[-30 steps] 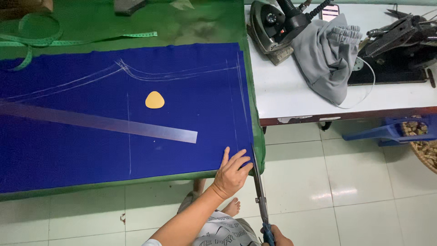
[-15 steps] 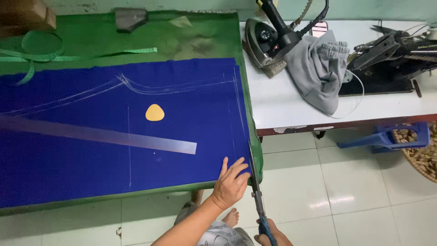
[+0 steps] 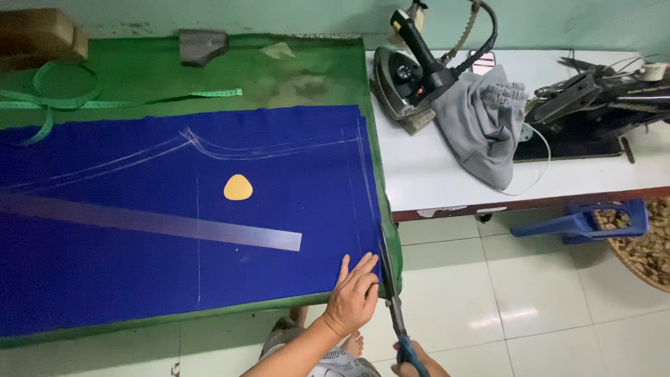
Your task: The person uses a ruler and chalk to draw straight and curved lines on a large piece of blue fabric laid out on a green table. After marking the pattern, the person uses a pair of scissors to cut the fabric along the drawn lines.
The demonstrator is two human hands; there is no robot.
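the blue fabric (image 3: 139,230) lies flat over the green table (image 3: 139,70), its right edge near the table's right edge, chalk lines curving across it. the scissors (image 3: 392,300) stand with blades along the chalk line by that right edge, at the near corner; the right hand (image 3: 419,359) is closed on their blue handles at the bottom of the view, its grip clamped on the scissors. the left hand (image 3: 354,297) presses flat on the fabric just beside the blades, fingers spread, holding nothing. a yellow tailor's chalk (image 3: 238,187) and a clear ruler (image 3: 160,222) rest on the cloth; a green tape measure (image 3: 63,105) lies toward the far left corner. the blades could stray off the line if the cloth shifts, and the fingertips sit close to them.
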